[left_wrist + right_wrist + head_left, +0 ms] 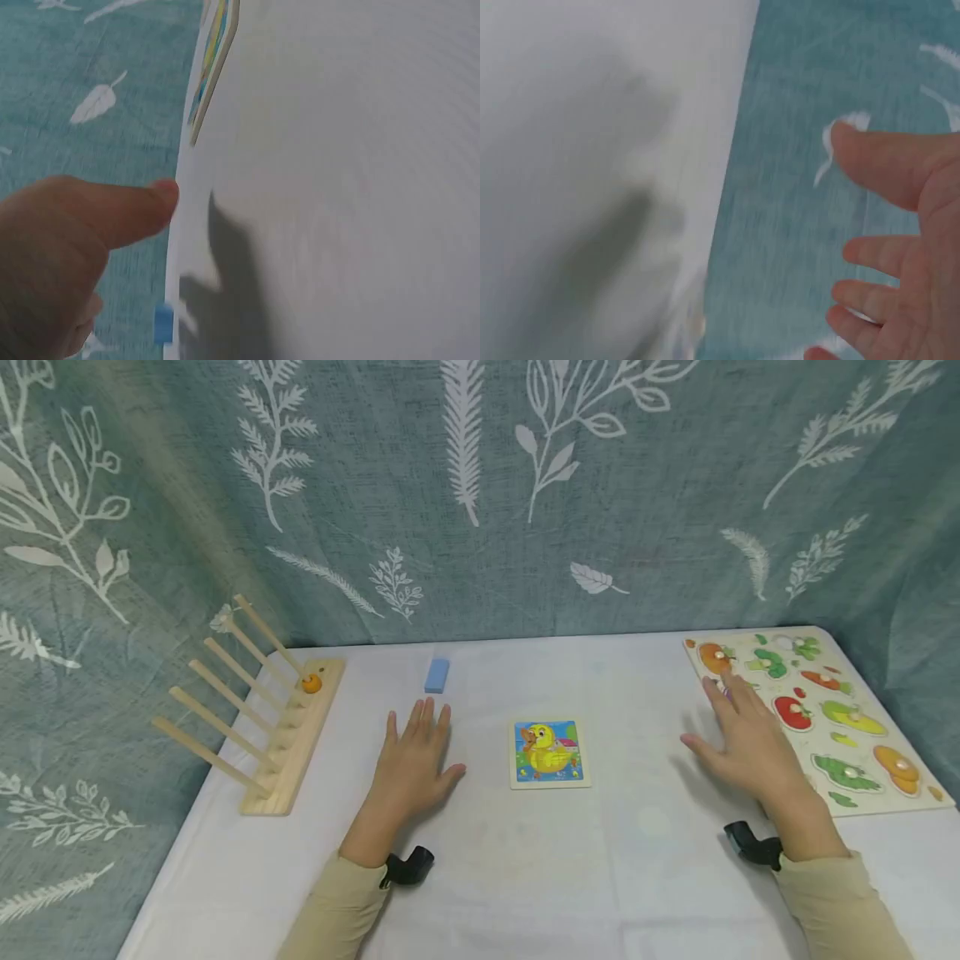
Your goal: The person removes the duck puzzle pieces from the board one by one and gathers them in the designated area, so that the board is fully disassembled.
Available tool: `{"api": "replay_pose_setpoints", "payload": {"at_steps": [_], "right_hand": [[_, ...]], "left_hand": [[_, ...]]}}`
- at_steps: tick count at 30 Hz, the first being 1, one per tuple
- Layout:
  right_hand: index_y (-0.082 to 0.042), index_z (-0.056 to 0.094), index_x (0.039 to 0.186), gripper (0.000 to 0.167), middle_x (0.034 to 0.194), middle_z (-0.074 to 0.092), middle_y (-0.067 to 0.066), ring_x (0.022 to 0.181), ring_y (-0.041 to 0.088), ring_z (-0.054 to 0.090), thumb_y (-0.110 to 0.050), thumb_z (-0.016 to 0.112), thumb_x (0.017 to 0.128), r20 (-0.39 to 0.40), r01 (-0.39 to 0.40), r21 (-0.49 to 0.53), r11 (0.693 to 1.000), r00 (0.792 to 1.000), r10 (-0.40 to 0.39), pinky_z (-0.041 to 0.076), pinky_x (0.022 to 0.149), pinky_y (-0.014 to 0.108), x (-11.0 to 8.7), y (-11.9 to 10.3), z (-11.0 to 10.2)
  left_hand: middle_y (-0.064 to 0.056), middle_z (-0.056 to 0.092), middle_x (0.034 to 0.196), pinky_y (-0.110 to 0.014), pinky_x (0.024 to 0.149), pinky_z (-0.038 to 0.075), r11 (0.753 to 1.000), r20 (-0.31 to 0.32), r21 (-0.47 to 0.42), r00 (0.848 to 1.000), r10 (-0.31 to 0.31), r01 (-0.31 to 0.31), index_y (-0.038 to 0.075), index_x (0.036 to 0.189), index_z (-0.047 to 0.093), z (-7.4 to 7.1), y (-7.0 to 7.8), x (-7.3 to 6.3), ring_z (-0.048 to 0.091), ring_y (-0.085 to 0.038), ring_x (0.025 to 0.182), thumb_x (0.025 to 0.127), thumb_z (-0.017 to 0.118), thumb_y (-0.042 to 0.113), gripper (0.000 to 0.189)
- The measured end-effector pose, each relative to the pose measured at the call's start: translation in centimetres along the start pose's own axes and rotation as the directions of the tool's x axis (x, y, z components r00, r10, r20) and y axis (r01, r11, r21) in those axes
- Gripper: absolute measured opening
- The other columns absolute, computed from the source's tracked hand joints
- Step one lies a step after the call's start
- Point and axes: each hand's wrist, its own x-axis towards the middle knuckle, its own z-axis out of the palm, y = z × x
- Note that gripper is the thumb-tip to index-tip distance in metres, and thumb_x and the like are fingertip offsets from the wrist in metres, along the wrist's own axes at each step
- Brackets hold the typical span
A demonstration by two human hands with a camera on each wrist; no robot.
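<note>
My left hand (415, 766) is held palm down with fingers spread, near a small blue block (437, 676) beyond its fingertips. Nothing is in its grasp; the left wrist view shows its thumb (142, 210) stretched out over its shadow. Over the left edge of a vegetable puzzle board (832, 693) hovers my right hand (750, 747), fingers straight and apart, holding nothing. In the right wrist view its thumb and fingers (877, 300) stand well off the white cloth. Between the hands lies a square duck picture puzzle (551, 755) in a pale wooden frame.
At the left stands a wooden base (303, 743) with a row of slanting pegs; an orange bead (311, 683) sits at its far end. A white cloth covers the table (525, 877). Behind it hangs a green leaf-patterned curtain (420, 468).
</note>
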Motion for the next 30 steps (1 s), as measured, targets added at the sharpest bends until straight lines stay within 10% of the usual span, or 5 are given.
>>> {"api": "replay_pose_setpoints", "payload": {"at_steps": [14, 21, 30], "right_hand": [[0.002, 0.039, 0.141, 0.063, 0.139, 0.045, 0.022, 0.119, 0.039, 0.053, -0.019, 0.067, 0.088, 0.036, 0.173, 0.33, 0.928, 0.98, -0.195, 0.047, 0.1, 0.051, 4.2, -8.5, 4.5], [0.002, 0.048, 0.134, 0.053, 0.129, 0.054, 0.018, 0.113, 0.033, 0.058, -0.016, 0.067, 0.088, 0.123, 0.202, 0.462, 0.864, 0.95, -0.288, 0.053, 0.094, 0.043, 6.3, -12.0, 6.4], [0.001, 0.056, 0.127, 0.041, 0.119, 0.056, 0.015, 0.109, 0.029, 0.057, -0.018, 0.064, 0.091, 0.203, 0.191, 0.464, 0.865, 0.927, -0.314, 0.051, 0.096, 0.043, 8.2, -14.1, 9.0]], "left_hand": [[-0.022, 0.049, 0.139, -0.046, 0.114, 0.033, 0.923, -0.013, -0.358, 0.989, 0.145, -0.14, -0.007, 0.132, 0.051, 2.6, 4.8, 3.9, 0.045, -0.034, 0.132, 0.091, 0.064, 0.027, 0.055], [-0.02, 0.049, 0.139, -0.042, 0.11, 0.039, 0.875, -0.009, -0.472, 0.994, 0.113, -0.104, -0.006, 0.132, 0.052, 3.5, 4.8, 3.8, 0.045, -0.033, 0.131, 0.09, 0.066, 0.027, 0.055], [-0.015, 0.047, 0.143, -0.04, 0.111, 0.038, 0.828, -0.061, -0.546, 0.992, 0.114, -0.129, -0.004, 0.135, 0.048, 4.7, 4.6, 3.7, 0.043, -0.029, 0.133, 0.09, 0.065, 0.03, 0.058]]}}
